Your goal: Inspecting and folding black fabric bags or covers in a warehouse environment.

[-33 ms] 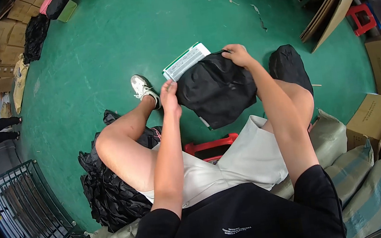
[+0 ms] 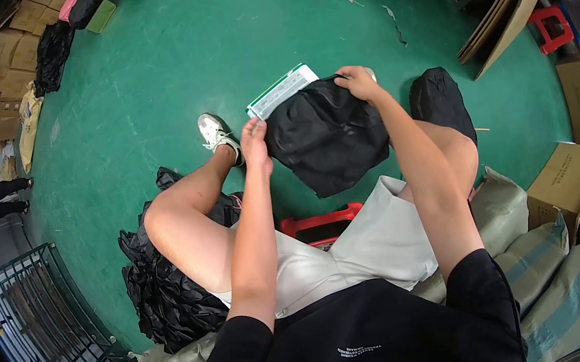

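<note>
Both hands, left hand [image 2: 254, 138] and right hand [image 2: 358, 83], are pinching the black bag [image 2: 328, 136] at frame centre; I am keeping its top edge taut, level.

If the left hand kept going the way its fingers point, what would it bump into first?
The left hand points up and away, gripping the black bag's corner. Straight on, it would probably first meet the white-and-green flat package tucked at the bag's top edge, then the green floor. Depth is hard to judge.
</note>
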{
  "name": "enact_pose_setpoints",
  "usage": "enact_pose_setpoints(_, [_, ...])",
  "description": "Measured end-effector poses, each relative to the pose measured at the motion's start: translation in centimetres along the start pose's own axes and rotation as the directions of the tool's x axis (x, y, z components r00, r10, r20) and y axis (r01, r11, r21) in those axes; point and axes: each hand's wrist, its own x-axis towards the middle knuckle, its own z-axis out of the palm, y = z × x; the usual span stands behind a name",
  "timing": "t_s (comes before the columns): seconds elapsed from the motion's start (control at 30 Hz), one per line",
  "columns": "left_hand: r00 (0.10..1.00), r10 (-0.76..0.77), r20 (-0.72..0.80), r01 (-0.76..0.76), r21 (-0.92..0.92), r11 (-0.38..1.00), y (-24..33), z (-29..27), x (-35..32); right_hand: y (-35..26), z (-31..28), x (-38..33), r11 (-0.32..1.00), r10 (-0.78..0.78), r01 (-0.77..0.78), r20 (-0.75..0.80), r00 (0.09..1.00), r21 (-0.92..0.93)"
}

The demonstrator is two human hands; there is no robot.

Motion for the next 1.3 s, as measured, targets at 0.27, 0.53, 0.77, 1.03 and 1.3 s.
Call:
enact_pose_setpoints(0.27, [0.997, 0.070, 0.040, -0.073, 0.081, 0.994, 1.9, -1.6, 8.0, 1.4, 3.4, 8.5, 0.990, -0.057, 0.071, -0.122, 0.991, 0.118])
enact_pose_setpoints(0.53, [0.980, 0.083, -0.184, -0.060, 0.128, 0.990, 0.3, -4.5, 11.9, -1.2, 5.4, 12.5, 0.981, 0.105, -0.138, -0.227, 0.968, -0.136])
enact_pose_setpoints(0.77, [0.908, -0.163, -0.385, 0.167, -0.023, 0.986, -1.0, -6.7, 14.6, 1.1, 6.8, 14.6, 0.902, 0.406, -0.427, -0.219, 0.887, -0.057])
enact_pose_setpoints(1.03, [0.878, 0.102, -0.468, 0.122, 0.425, 0.897, -3.7, -5.3, 11.6, 5.0, 7.7, 12.3, 0.895, 0.391, -0.432, -0.272, 0.879, -0.110])
enact_pose_setpoints(1.3, [0.934, 0.004, -0.358, 0.031, 0.090, 0.995, -10.1, -2.3, 2.5, 8.1, 6.4, 8.5, 0.911, 0.382, -0.412, -0.314, 0.869, -0.033])
